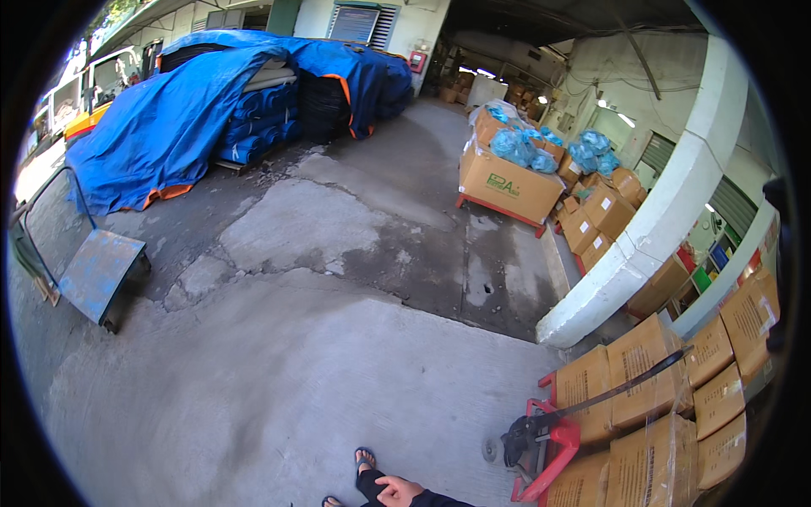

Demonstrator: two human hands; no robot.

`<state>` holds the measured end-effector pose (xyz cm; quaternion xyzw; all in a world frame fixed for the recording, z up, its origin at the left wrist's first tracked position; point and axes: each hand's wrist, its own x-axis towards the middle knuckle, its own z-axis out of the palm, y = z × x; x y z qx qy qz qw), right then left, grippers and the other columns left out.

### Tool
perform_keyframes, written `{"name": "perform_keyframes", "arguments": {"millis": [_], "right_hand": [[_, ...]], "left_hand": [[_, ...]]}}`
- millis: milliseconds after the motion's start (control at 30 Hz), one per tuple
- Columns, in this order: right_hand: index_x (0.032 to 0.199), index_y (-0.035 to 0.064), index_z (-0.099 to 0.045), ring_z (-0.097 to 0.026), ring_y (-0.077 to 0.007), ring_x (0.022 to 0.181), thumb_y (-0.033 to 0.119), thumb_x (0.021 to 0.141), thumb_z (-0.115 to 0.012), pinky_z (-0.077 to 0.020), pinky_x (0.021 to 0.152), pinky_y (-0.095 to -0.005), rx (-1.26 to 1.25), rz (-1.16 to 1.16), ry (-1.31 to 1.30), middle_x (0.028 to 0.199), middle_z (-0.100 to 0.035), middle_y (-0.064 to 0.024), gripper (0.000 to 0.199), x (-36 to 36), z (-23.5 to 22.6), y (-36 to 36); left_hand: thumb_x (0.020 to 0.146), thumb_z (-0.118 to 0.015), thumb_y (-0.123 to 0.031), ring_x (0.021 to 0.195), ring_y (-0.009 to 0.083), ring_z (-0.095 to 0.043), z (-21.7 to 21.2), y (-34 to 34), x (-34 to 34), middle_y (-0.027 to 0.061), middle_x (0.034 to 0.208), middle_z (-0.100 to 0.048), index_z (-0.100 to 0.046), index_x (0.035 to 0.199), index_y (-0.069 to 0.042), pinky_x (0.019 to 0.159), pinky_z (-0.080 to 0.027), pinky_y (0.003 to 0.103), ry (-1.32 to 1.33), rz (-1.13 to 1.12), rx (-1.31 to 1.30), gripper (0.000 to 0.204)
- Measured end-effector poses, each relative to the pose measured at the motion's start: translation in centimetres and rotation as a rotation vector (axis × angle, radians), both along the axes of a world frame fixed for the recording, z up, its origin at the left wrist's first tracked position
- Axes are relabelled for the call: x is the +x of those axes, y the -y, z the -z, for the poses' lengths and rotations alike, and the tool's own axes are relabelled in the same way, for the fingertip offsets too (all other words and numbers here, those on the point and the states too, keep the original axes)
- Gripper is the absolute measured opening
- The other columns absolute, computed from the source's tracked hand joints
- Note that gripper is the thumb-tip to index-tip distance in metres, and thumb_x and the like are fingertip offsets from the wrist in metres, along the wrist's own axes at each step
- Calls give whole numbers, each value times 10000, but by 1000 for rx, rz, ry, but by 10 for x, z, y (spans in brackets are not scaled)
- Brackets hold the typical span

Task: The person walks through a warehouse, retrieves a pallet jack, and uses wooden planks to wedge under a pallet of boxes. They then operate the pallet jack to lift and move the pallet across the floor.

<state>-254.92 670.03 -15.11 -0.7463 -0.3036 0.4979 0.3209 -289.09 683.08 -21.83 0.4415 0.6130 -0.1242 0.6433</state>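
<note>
Standing in the yard, I am watching a person who is pausing on the concrete, sandalled foot (364,459) showing at the bottom. Only one hand (399,489) is showing; it looks like the right one, coming in on a dark sleeve, though I cannot be sure of that. It is resting against the person's dark trouser leg, fingers loosely curled and narrow, holding nothing. The other hand is lying out of sight.

Just to the right of that hand, a red pallet jack (541,448) is sitting with its long dark handle (629,384) tilting up and away over the load. The jack is standing against a stack of wrapped cardboard boxes (650,397), with clear film showing over the lower ones. The hand is near the jack but is not touching it.

Well ahead of the hand, across the open concrete, another pallet of cartons (509,182) is carrying blue plastic bags (517,145). Far ahead and to the left, a blue tarpaulin (182,114) is covering a large heap, and a blue platform trolley (97,272) is standing well off to the left.

As I judge it, the moving work is not under way right now: the jack is parked by its boxes, nobody is gripping the handle, and the load is sitting where it stands.
</note>
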Motion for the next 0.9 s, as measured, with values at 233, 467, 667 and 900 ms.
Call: {"name": "perform_keyframes", "arguments": {"millis": [233,467,667,900], "right_hand": [[1209,100,-577,-682,-160,694,156,896,-662,-555,660,-325,287,-293,235,804,-709,-72,329,-46,-25,-9],[1298,4,-508,-672,-155,683,118,943,-600,-559,672,-295,111,-399,16,899,-703,-98,384,-46,-23,-42],[1323,17,-512,-668,-150,664,102,937,-613,-560,642,-294,222,-406,-5,886,-703,-111,408,-59,-18,-65],[1310,142,-559,-691,-223,942,334,902,-650,-508,865,-355,16,-476,65,1010,-727,-79,460,-57,-31,-79]], "left_hand": [[984,-506,-397,1134,342,-625,73,121,-53,231,1213,-656,-617,1298,-98,966,-486,400,53,165,290,447],[948,-561,-331,883,309,-677,65,131,-73,172,1052,-704,-667,1224,-153,773,-553,413,41,176,129,345],[939,-581,-318,746,272,-677,58,103,-50,151,941,-706,-682,1153,-123,616,-568,410,127,91,26,307],[934,-585,-303,736,273,-682,62,53,-45,155,920,-706,-685,1134,-105,603,-569,410,70,70,128,298]]}}
